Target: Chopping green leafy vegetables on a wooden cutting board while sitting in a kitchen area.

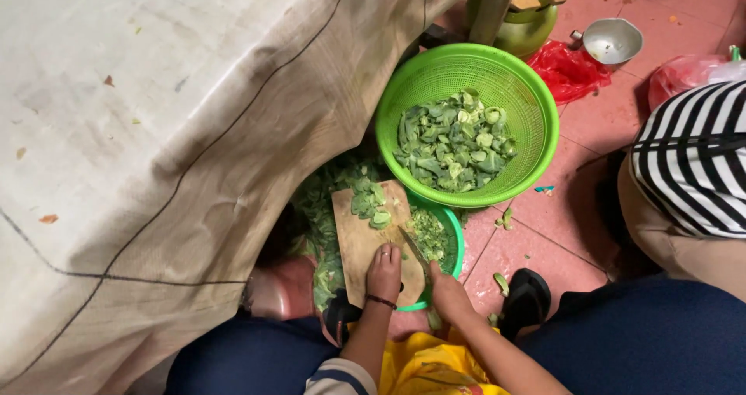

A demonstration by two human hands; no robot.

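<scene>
My left hand (383, 272), with a ring and a dark bracelet, rests knuckles-up on a wooden cutting board (359, 243), fingers curled together. My right hand (448, 290) grips a knife (413, 247) whose blade points up and left over the board's right edge. A small pile of chopped green leaves (371, 206) lies at the board's far end. The board sits across a green basin (456, 247) holding finely cut greens (428, 233). Just beyond it stands a bright green colander basket (538, 111) filled with coarser leaf pieces (454, 142).
A large white cloth (140, 131) fills the left side, draped down to the floor. Another person in a striped top (691, 158) crouches at the right. A metal bowl (614, 41), red plastic bag (569, 70), black sandal (525, 302) and leaf scraps lie on the pink tiled floor (528, 239).
</scene>
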